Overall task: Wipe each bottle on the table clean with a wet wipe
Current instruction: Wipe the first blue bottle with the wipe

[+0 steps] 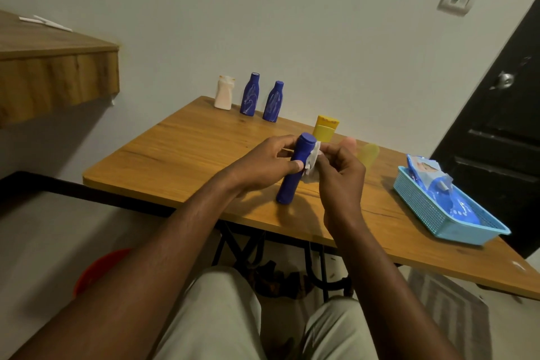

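Fingers of the left hand grip the tilted blue bottle while the right hand pinches what seems a crumpled wet wipe against it.

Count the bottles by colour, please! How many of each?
Blue plastic bottles: 3
White plastic bottle: 1
Yellow plastic bottles: 2, one blurred
Total: 6. A pinkish blur beside them is too unclear to count.
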Demonstrator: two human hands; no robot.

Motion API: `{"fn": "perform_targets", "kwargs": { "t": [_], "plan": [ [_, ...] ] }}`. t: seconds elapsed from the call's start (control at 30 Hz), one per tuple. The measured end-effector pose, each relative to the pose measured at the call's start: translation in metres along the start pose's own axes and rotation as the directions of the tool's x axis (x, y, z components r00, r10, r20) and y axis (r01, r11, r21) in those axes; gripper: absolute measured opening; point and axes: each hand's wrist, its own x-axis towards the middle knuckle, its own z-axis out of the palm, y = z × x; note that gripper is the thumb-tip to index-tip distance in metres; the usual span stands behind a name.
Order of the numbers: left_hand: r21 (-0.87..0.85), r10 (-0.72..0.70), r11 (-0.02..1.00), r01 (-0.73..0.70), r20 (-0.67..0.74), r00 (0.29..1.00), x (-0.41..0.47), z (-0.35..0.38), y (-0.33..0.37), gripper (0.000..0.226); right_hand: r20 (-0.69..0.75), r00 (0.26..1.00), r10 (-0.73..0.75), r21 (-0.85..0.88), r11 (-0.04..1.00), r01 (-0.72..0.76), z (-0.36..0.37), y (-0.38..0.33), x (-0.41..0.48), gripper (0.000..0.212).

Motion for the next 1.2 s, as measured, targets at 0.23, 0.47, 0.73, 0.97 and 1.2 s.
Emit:
{"fn": "perform_targets", "kwargs": {
  "t": [0.23, 0.47, 0.73, 0.97, 1.2],
  "plan": [
    [0.073, 0.002, 0.997, -0.001, -0.021, 1.000, -0.001, 0.002, -0.001, 0.051, -0.027, 0.992, -0.125, -0.092, 0.988, 0.122, 0.003, 0.006, -0.012, 0.013],
    [0.054, 0.028, 0.998, -0.030, 0.024, 0.999, -0.003, 0.000, 0.001, 0.050, -0.045, 0.998, -0.038, -0.070, 0.997, 0.035, 0.000, 0.000, 0.002, 0.018],
    [0.048, 0.035, 0.998, -0.037, 0.027, 0.999, -0.004, 0.001, 0.003, 0.047, -0.042, 0.978, -0.205, -0.147, 0.969, 0.197, 0.000, -0.003, -0.014, 0.019],
    [0.053, 0.013, 0.998, -0.016, 0.041, 0.999, -0.003, 0.002, 0.004, 0.050, 0.107, 0.921, -0.374, -0.363, 0.848, 0.387, -0.006, -0.019, 0.004, 0.032],
    [0.011, 0.007, 1.000, -0.008, 0.034, 0.999, -0.004, 0.001, 0.004, 0.052, 0.294, 0.822, -0.489, -0.536, 0.628, 0.565, -0.016, -0.013, -0.005, 0.040]
  ]
}}
